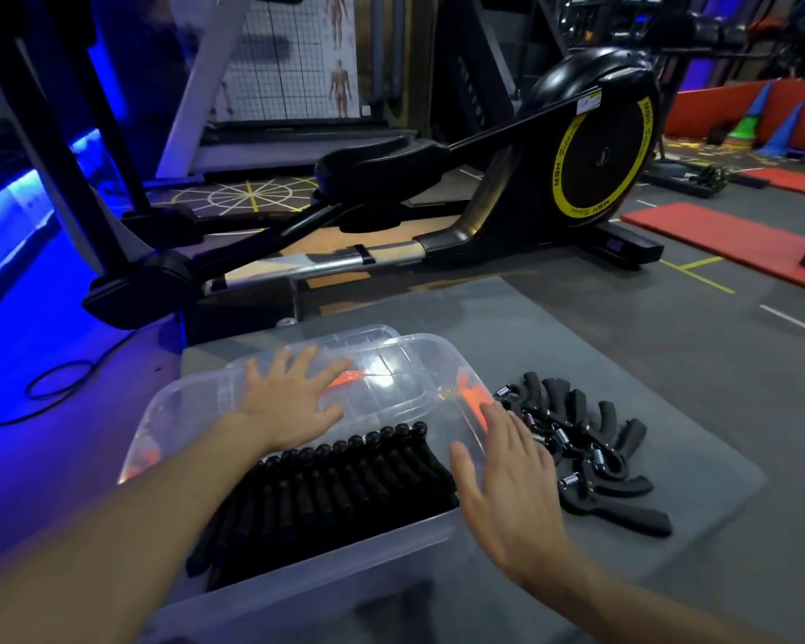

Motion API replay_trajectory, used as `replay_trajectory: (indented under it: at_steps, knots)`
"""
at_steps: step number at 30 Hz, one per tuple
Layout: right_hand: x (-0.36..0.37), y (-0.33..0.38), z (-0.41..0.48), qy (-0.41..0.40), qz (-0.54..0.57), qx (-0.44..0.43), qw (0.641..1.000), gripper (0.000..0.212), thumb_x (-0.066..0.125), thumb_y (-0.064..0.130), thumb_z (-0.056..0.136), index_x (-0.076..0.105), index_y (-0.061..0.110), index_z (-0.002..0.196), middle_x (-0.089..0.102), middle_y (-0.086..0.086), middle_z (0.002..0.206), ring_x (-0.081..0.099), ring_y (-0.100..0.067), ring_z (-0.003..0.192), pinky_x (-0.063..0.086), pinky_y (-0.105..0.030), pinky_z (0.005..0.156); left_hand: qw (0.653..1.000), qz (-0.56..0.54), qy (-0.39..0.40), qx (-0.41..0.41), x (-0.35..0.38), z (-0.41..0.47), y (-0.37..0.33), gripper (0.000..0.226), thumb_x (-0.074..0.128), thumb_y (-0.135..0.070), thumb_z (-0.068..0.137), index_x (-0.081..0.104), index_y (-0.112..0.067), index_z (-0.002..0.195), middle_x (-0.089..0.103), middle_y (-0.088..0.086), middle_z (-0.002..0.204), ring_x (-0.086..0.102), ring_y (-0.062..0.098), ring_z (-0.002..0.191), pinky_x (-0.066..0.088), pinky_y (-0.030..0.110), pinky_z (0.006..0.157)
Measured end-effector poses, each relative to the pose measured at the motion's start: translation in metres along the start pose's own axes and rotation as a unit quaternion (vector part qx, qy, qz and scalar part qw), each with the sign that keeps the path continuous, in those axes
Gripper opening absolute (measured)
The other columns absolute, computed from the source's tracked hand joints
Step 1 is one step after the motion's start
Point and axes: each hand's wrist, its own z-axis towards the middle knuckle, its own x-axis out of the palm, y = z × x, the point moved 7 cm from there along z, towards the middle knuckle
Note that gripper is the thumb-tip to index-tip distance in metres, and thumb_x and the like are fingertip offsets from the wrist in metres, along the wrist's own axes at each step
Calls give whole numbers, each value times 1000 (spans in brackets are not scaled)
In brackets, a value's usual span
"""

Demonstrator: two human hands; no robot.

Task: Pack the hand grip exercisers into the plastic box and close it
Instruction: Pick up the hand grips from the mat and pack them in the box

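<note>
On the grey mat, head view: one camera only; all entries below are read from it.
Plastic box [326,583]: sits at lower centre, open at the top, near wall toward the person; a row of black exercisers [340,481] is already packed inside, handles lying side by side with their long axes running from the near wall toward the far side.
Lid [391,378]: clear, resting tilted over the far part of the box; not seated, the near part of the box remains uncovered.
Loose grip exercisers [596,453]: a pile on the mat, touching or just beside the right wall of the box; handles fan outward to the right, spring ends toward the box.
Left hand [294,402]: fingers spread flat, palm down on the lid; grips nothing.
Right hand [507,481]: fingers extended and together, open and empty, hovering at the right edge of the box.
Key relation: the loose pile lies directly right of and beyond the right fingertips; the right hand is clearly nearer.
Judged next step: the right hand reaches for the pile; the lid likely must clear first.
</note>
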Motion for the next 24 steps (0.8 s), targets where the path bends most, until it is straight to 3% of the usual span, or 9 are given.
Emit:
replay_trajectory:
  at_steps: [3,7,11,14,17,21,24]
  knots:
    - [-3,0,4,-36,-2,5,999,67,24,57,86,35,26,145,46,7,145,35,-17,138,32,-41,110,1000,4,-10,-2,-3,-4,-3,79,1,-72,67,-9,-59,144,1,1,164,5,32,149,8,67,112]
    - [-9,-9,27,0,24,-35,999,62,33,51,86,39,23,141,53,2,133,46,-18,124,36,-36,101,1000,6,-18,-23,-6,-16,3,70,7,-73,74,-11,-63,141,7,4,163,17,34,145,16,67,109]
    - [-10,-28,61,29,18,-58,998,57,36,45,88,43,17,138,51,-4,137,45,-24,128,31,-37,104,998,24,-44,-33,-5,-41,6,67,15,-70,80,-13,-62,140,21,7,158,31,41,134,27,63,106]
    - [-13,-41,60,-9,38,40,998,58,35,45,93,34,16,144,39,-7,148,32,-25,137,27,-45,112,998,-48,-38,-27,-7,-58,5,67,26,-66,84,-20,-70,132,11,1,162,17,40,143,22,70,106]
    - [-5,-37,35,-39,184,165,968,72,44,41,92,23,1,147,27,-17,154,24,-30,143,22,-43,117,997,-68,-26,-24,-6,-61,-1,66,32,-63,90,-20,-74,128,-2,-9,164,14,39,146,18,73,104]
    - [11,-13,-2,-19,246,192,950,72,47,31,96,8,9,153,-5,-14,161,7,-25,148,14,-34,116,997,-54,-21,-42,-2,-57,0,60,28,-65,90,-8,-64,139,-4,-13,164,14,39,146,16,73,105]
    - [14,-12,-2,-6,241,182,953,73,46,34,97,3,21,155,-17,-12,160,13,-28,147,20,-35,113,997,-59,-3,-42,-8,-58,1,60,25,-66,91,-8,-64,141,-6,-14,164,17,40,145,20,71,106]
